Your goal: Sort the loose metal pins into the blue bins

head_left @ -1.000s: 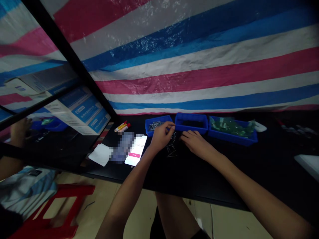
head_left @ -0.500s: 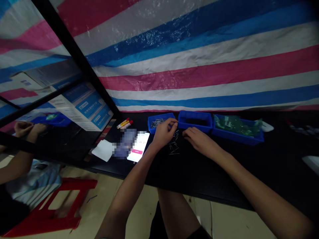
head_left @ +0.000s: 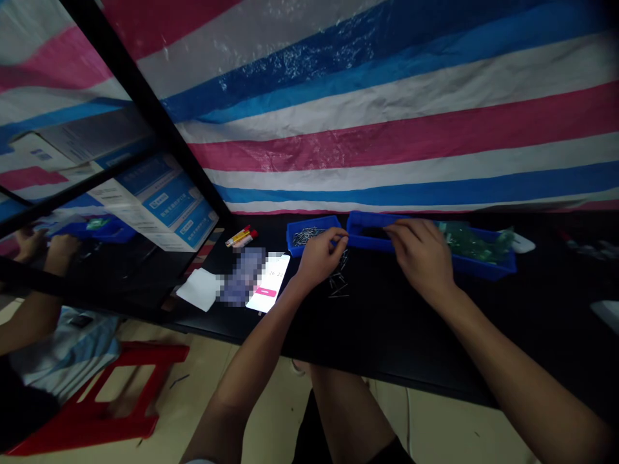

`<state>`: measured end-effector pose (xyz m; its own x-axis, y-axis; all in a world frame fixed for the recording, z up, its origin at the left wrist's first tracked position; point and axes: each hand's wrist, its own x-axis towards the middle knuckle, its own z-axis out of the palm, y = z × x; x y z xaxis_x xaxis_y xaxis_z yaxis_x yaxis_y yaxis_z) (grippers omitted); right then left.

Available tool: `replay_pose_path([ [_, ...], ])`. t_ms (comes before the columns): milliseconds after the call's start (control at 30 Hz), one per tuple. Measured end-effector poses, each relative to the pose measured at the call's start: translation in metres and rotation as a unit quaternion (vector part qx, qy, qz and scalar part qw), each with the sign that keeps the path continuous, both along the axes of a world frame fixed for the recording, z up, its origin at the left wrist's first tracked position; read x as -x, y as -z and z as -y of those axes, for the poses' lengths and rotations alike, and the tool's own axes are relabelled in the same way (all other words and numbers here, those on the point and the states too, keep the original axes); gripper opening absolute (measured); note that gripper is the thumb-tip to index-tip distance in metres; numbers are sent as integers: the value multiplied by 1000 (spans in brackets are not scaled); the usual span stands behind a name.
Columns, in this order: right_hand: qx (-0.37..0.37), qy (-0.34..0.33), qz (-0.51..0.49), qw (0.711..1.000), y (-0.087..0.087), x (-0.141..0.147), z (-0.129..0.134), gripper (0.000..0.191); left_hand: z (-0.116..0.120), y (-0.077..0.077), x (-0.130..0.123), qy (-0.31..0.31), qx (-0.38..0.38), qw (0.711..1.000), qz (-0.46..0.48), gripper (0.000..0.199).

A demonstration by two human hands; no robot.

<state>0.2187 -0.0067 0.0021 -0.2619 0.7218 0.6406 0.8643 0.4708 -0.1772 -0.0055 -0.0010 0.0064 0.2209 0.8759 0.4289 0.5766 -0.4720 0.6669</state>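
On the smooth black table [head_left: 387,335], some room stretches from the front edge to thin silver metal pins [head_left: 338,283], loose beside the left hand [head_left: 323,258]. Its thumb and fingertips are close together; if they grip something, I cannot tell. The right hand [head_left: 426,254], palm downward, bends at the open blue plastic bin [head_left: 370,244], its grip also unclear.

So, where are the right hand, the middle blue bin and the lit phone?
Right hand [head_left: 424,258], head view: back of the hand.
Middle blue bin [head_left: 368,243], head view: front wall.
Lit phone [head_left: 269,281], head view: screen.
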Motion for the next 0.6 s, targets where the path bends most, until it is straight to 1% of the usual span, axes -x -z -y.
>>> replay_pose_path([
  [100, 8, 45, 14, 999, 2, -6, -7, 35, -1, 1, 1, 4, -1, 1000, -3, 20],
  [200, 16, 43, 34, 998, 0, -2, -6, 34, -2, 1, 2, 0, -6, 1000, -3, 21],
  [267, 38, 54, 49, 997, -4, 5, 0, 32, -2, 0, 3, -6, -8, 1000, -4, 21],
  [300, 63, 71, 57, 994, -5, 8, 4, 32, -2, 0, 3, -7, -8, 1000, -5, 21],
  [333, 105, 92, 72, 988, -6, 10, 6, 34, -2, 0, 3, -6, -7, 1000, -5, 21],
  [367, 155, 107, 90, 978, -6, 11, 8, 37, -2, -1, 3, -5, -6, 1000, -6, 21],
  [433, 258, 114, 128, 951, -3, 8, 8, 40, -1, -2, 3, -2, -4, 1000, -7, 21],
  [500, 342, 88, 146, 924, 2, 2, 3, 37, 0, -3, 2, 0, -5, 1000, -10, 21],
  [533, 371, 84, 143, 914, 5, -1, 0, 34, 0, -3, 2, 1, -6, 1000, -11, 21],
  [600, 414, 50, 123, 900, 9, -7, -5, 23, 1, -4, 1, 2, -7, 1000, -14, 21],
])
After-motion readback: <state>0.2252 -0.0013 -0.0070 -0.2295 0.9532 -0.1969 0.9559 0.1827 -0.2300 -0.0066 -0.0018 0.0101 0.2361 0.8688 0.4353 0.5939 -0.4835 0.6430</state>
